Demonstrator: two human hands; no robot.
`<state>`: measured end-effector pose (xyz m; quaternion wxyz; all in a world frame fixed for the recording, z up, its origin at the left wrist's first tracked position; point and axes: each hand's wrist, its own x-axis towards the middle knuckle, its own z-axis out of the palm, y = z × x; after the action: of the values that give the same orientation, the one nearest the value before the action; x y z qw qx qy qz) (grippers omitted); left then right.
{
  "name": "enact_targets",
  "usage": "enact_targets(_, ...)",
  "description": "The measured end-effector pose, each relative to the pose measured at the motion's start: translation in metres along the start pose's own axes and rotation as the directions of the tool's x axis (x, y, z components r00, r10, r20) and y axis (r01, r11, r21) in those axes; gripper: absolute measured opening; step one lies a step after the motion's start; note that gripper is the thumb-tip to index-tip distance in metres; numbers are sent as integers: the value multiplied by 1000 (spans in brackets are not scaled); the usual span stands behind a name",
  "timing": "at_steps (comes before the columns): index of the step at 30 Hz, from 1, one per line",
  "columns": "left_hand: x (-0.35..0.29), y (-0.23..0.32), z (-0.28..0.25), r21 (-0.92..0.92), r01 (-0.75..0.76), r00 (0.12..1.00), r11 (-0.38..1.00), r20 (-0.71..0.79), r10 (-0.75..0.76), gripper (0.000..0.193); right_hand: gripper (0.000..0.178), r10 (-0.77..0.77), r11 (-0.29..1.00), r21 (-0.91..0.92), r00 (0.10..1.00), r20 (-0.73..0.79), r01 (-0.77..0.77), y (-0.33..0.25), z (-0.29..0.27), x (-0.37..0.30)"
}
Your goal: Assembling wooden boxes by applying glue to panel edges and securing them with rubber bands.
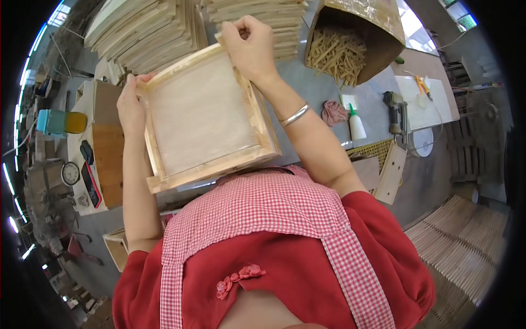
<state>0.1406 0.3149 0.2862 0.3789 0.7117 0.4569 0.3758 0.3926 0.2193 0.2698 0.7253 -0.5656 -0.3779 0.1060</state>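
Note:
A shallow wooden box [203, 118] with a pale flat panel inside its raised rim is tilted up in front of my apron. My left hand [132, 104] is closed on its far left corner, with the fingers partly hidden behind the rim. At the far right corner, my right hand [251, 48] is curled closed against the rim, its thumb and forefinger bent together. A silver bangle circles the right wrist. The near side of the box comes close to my checked apron [257, 205].
Stacks of wooden boards [148, 33] stand at the back. A cardboard box [378, 33] of small wood strips [337, 55] lies back right. Nearby are a rag [334, 113], a glue bottle [356, 126] and a nail gun [395, 112]. A clock [70, 174] sits left.

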Motion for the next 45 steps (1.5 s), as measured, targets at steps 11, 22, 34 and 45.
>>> enact_targets(11,-5,2,-11,-226,185,982,956,9,-188,49,28,499,438,-768,837,-226,-468,298,-209,-9)
enact_targets(22,-8,10,-1,-335,225,972,915,8,-236,47,32,476,313,-654,710,-519,-688,370,-230,-10)
enact_targets(34,-2,8,2,-72,-91,992,993,-96,84,44,13,118,931,-298,946,-302,-211,238,-202,-4)
enact_targets(45,-103,156,-21,405,-892,389,202,457,800,23,17,-367,859,115,444,817,499,-154,-66,-59)
